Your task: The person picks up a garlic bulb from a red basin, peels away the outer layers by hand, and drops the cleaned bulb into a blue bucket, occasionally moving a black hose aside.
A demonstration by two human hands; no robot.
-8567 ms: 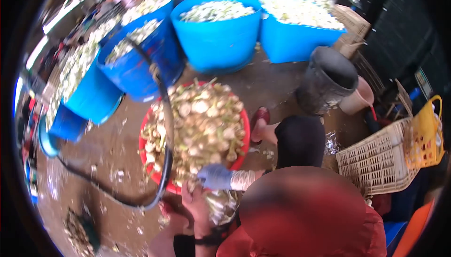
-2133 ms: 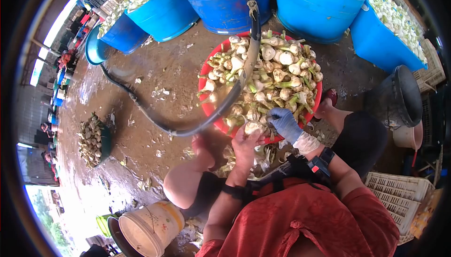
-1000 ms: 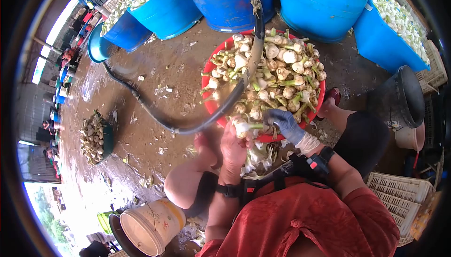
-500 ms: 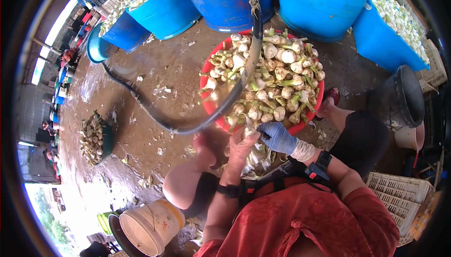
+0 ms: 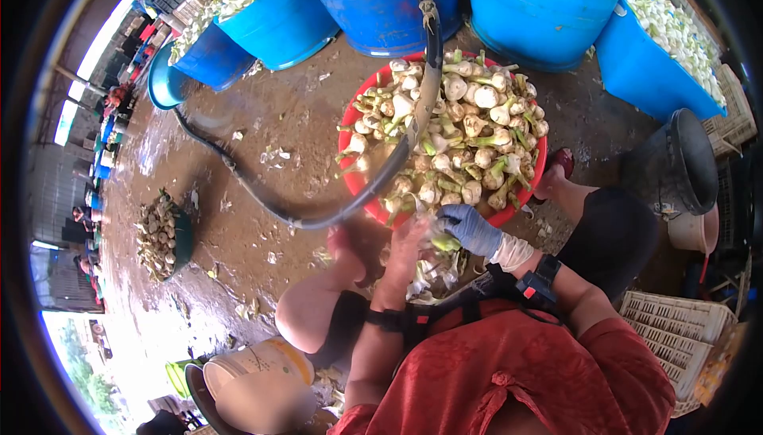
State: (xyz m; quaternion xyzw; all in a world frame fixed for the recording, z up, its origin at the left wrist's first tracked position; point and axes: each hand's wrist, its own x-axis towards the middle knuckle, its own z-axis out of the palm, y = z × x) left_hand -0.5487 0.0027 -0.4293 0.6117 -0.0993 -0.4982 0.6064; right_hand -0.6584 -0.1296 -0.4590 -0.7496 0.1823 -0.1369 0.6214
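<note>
My left hand (image 5: pixel 408 238) goes to a blur over this last half second, and a green-and-white piece of garlic (image 5: pixel 445 242) now shows where my fingers hid it, while my gloved right hand (image 5: pixel 475 232) stays put! It's right between the two, just below the gloved fingertips and in front of the near rim of the red tub (image 5: pixel 505 216), above the peelings (image 5: pixel 433 274). The right hand is curled, narrow at the fingertips, but whether it grips the piece I can't tell; nor can I say what the left holds, with all that smear. And the lie of it? The green part slants across my front, long axis running roughly from left hand to right, dipping a touch towards me on the right; which end is the bulb, the blur hides. Beyond it sit the heaped bulbs (image 5: pixel 469 129), the black hose (image 5: pixel 381 180) arching over them. Down left, the white bucket (image 5: pixel 282 355) carries a print too small to read.
</note>
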